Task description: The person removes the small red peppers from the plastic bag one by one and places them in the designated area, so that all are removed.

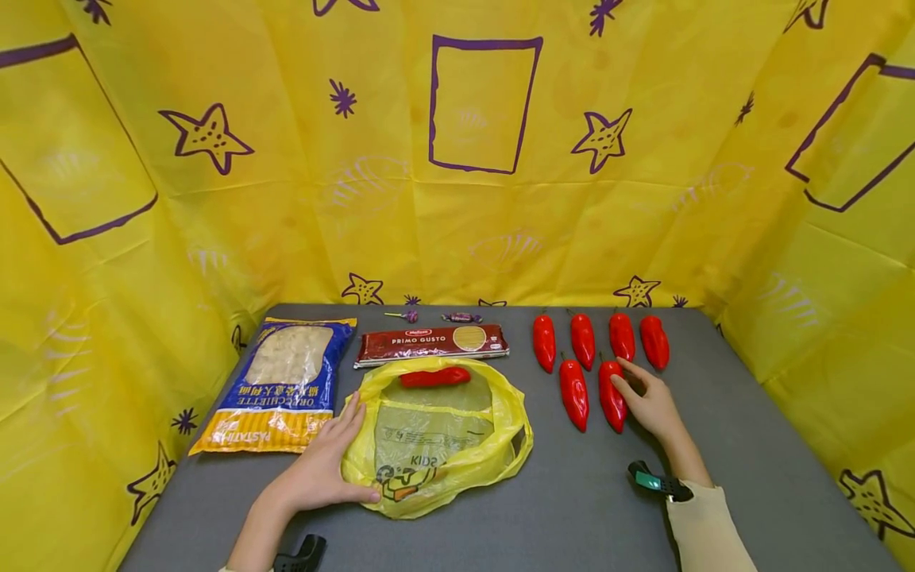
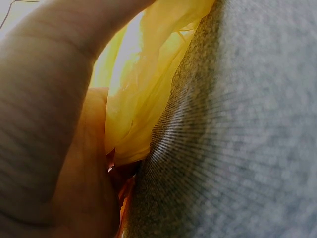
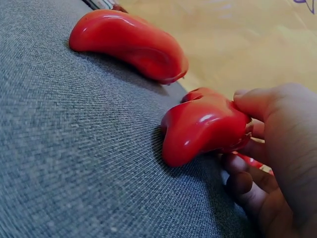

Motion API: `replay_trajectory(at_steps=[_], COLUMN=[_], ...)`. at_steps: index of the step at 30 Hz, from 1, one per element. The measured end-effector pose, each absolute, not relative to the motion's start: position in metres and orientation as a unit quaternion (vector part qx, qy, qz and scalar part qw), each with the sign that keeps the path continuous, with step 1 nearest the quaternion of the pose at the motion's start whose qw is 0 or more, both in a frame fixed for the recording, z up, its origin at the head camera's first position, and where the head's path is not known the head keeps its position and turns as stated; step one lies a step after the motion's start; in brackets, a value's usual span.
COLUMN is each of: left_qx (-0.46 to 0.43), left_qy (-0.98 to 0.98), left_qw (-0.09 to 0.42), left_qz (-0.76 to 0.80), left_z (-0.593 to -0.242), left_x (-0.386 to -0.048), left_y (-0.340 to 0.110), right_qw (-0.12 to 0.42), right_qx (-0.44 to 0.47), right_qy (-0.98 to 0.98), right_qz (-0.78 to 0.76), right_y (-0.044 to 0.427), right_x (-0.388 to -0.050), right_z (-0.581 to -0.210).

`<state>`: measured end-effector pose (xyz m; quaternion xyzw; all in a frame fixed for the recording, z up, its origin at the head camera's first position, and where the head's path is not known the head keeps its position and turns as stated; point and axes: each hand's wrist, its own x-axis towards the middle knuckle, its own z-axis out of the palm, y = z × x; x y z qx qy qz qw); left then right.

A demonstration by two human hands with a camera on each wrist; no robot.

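Note:
A yellow plastic bag lies with its mouth spread, and one red chili pepper is inside near its far edge. My left hand rests against the bag's left side, thumb and fingers spread apart along it. At the right, my right hand pinches the stem end of a red chili pepper, which still touches the table. In the right wrist view, the thumb lies on top of this pepper. Another pepper lies just left of it, and several more form a row behind.
A blue and yellow pasta bag lies at the left. Behind the plastic bag is a dark red spaghetti pack. Farther back lie a lollipop and a wrapped candy. Yellow patterned cloth surrounds the grey table.

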<state>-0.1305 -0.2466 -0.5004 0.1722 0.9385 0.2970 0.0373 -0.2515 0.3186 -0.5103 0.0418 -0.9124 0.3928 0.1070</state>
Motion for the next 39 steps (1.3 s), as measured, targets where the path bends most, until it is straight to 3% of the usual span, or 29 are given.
replay_trajectory(at_steps=[6, 29, 39], left_qx=[0.168, 0.168, 0.171], left_qy=[0.939, 0.938, 0.937], left_qw=[0.043, 0.05, 0.048], left_qz=[0.298, 0.299, 0.3], left_z=[-0.499, -0.5, -0.497], left_x=[-0.13, -0.13, -0.129], left_y=[-0.247, -0.247, -0.246], right_qw=[0.129, 0.122, 0.153], right_qx=[0.045, 0.063, 0.116], right_qy=[-0.904, -0.894, -0.912], right_qz=[0.404, 0.427, 0.363], right_y=[0.319, 0.322, 0.319], right_x=[-0.252, -0.252, -0.246], right_z=[-0.51, -0.511, -0.485])
